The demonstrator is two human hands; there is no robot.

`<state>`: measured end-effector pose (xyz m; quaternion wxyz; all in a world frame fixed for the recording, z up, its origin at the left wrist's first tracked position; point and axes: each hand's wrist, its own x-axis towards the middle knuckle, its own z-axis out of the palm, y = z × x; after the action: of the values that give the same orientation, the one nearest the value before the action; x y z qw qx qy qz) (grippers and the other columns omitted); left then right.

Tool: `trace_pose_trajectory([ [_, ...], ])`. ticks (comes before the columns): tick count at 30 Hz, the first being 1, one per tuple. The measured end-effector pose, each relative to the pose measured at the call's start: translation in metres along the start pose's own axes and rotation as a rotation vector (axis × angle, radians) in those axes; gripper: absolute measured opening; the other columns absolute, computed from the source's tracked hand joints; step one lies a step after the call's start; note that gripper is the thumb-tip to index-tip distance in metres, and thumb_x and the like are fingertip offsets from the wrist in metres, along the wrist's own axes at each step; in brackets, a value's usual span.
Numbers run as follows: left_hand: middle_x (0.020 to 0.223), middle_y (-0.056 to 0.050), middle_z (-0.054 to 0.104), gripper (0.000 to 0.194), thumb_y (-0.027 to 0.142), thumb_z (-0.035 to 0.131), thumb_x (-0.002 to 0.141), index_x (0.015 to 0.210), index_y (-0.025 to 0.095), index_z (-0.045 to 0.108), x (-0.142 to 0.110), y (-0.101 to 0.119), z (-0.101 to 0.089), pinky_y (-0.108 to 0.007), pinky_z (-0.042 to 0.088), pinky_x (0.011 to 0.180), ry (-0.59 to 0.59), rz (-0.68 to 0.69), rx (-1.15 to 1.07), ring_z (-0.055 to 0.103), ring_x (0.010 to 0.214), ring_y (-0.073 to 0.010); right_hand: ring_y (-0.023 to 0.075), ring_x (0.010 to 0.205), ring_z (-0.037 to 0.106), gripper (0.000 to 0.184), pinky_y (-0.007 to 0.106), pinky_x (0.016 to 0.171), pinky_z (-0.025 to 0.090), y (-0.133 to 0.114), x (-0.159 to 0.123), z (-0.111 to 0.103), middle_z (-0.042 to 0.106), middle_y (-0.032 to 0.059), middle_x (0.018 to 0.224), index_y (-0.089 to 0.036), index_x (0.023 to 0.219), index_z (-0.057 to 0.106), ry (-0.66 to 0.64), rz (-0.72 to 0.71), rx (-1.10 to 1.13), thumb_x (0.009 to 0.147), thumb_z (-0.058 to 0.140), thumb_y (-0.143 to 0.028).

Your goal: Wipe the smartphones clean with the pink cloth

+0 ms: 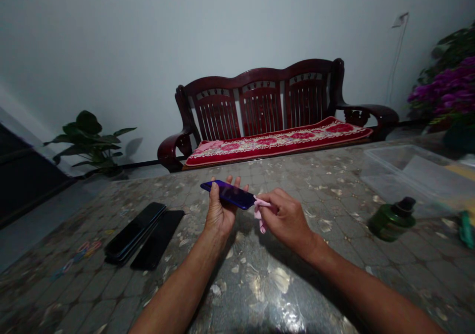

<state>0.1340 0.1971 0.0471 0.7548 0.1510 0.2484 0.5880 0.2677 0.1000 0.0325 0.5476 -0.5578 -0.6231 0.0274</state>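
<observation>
My left hand (219, 210) grips a blue phone (230, 194) flat above the table, thumb on its near edge and fingers behind it. My right hand (285, 218) pinches a small pink cloth (261, 210) and presses it against the phone's right end.
Two dark phones (138, 231) and a black flat case (159, 238) lie on the patterned table (260, 284) at left. A green bottle (392, 218) lies on its side at right, next to a clear plastic box (415, 173). A wooden bench (267, 111) stands behind.
</observation>
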Motion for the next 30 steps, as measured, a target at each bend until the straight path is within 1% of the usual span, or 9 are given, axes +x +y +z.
trace_pose_trajectory([
  [3, 0.119, -0.007, 0.070, 0.027, 0.033, 0.063, 0.097, 0.124, 0.033, 0.058, 0.0006, -0.0005, -0.0004, -0.066, 0.051, 0.099, 0.018, 0.004, 0.015, 0.074, 0.103, -0.0285, 0.0143, 0.070, 0.063, 0.022, 0.024, 0.064, 0.046, 0.0002, -0.0003, -0.0006, 0.065, 0.0024, 0.076, -0.019, 0.092, 0.076, -0.016, -0.034, -0.022, 0.086, 0.058, -0.008],
  [7, 0.115, -0.007, 0.069, 0.021, 0.033, 0.061, 0.098, 0.118, 0.031, 0.058, 0.0024, -0.0030, -0.0018, -0.064, 0.054, 0.094, 0.033, -0.002, 0.030, 0.074, 0.101, -0.0287, 0.0150, 0.070, 0.062, 0.021, 0.024, 0.063, 0.046, 0.0034, 0.0006, -0.0006, 0.065, 0.0029, 0.075, -0.019, 0.091, 0.075, -0.006, -0.058, -0.071, 0.086, 0.057, -0.009],
  [13, 0.108, -0.008, 0.068, 0.017, 0.038, 0.059, 0.098, 0.104, 0.023, 0.057, 0.0025, -0.0056, 0.0002, -0.059, 0.059, 0.092, 0.119, -0.088, 0.026, 0.073, 0.101, -0.0273, 0.0167, 0.072, 0.061, 0.023, 0.026, 0.065, 0.046, 0.0076, -0.0013, -0.0007, 0.065, 0.0049, 0.079, -0.019, 0.095, 0.072, -0.008, -0.183, -0.175, 0.087, 0.053, -0.008],
  [16, 0.107, -0.006, 0.068, 0.014, 0.037, 0.059, 0.099, 0.101, 0.023, 0.058, 0.0014, -0.0054, 0.0012, -0.057, 0.059, 0.092, 0.108, -0.079, 0.026, 0.072, 0.104, -0.0269, 0.0179, 0.075, 0.063, 0.026, 0.027, 0.069, 0.048, 0.0086, -0.0015, -0.0023, 0.066, 0.0054, 0.082, -0.020, 0.098, 0.071, -0.029, -0.205, -0.205, 0.085, 0.054, -0.007],
  [20, 0.107, -0.005, 0.068, 0.012, 0.036, 0.058, 0.099, 0.104, 0.025, 0.060, 0.0014, -0.0058, -0.0002, -0.058, 0.057, 0.096, 0.076, -0.062, 0.029, 0.072, 0.106, -0.0264, 0.0184, 0.076, 0.064, 0.026, 0.028, 0.069, 0.049, 0.0098, -0.0004, -0.0033, 0.066, 0.0051, 0.083, -0.021, 0.098, 0.070, -0.032, -0.201, -0.221, 0.085, 0.053, -0.007],
  [23, 0.109, -0.006, 0.069, 0.013, 0.035, 0.059, 0.099, 0.111, 0.028, 0.060, 0.0023, -0.0067, -0.0023, -0.059, 0.057, 0.095, 0.061, -0.035, 0.033, 0.072, 0.104, -0.0273, 0.0174, 0.074, 0.063, 0.024, 0.027, 0.067, 0.048, 0.0085, -0.0008, -0.0030, 0.065, 0.0049, 0.081, -0.019, 0.097, 0.071, -0.023, -0.200, -0.199, 0.085, 0.053, -0.007],
  [27, 0.112, -0.007, 0.070, 0.027, 0.035, 0.065, 0.096, 0.121, 0.032, 0.058, 0.0030, -0.0058, -0.0042, -0.060, 0.056, 0.094, 0.032, -0.025, 0.037, 0.073, 0.103, -0.0286, 0.0171, 0.075, 0.062, 0.028, 0.026, 0.067, 0.047, 0.0063, -0.0020, -0.0024, 0.065, 0.0049, 0.080, -0.019, 0.098, 0.072, -0.047, -0.207, -0.141, 0.083, 0.052, -0.005],
  [30, 0.116, -0.008, 0.070, 0.035, 0.033, 0.070, 0.092, 0.125, 0.031, 0.057, 0.0047, -0.0051, -0.0058, -0.059, 0.056, 0.095, 0.022, -0.030, 0.027, 0.074, 0.100, -0.0283, 0.0159, 0.072, 0.061, 0.027, 0.025, 0.065, 0.047, 0.0095, -0.0009, -0.0014, 0.065, 0.0040, 0.078, -0.019, 0.093, 0.073, -0.047, -0.180, -0.104, 0.080, 0.054, -0.005],
])
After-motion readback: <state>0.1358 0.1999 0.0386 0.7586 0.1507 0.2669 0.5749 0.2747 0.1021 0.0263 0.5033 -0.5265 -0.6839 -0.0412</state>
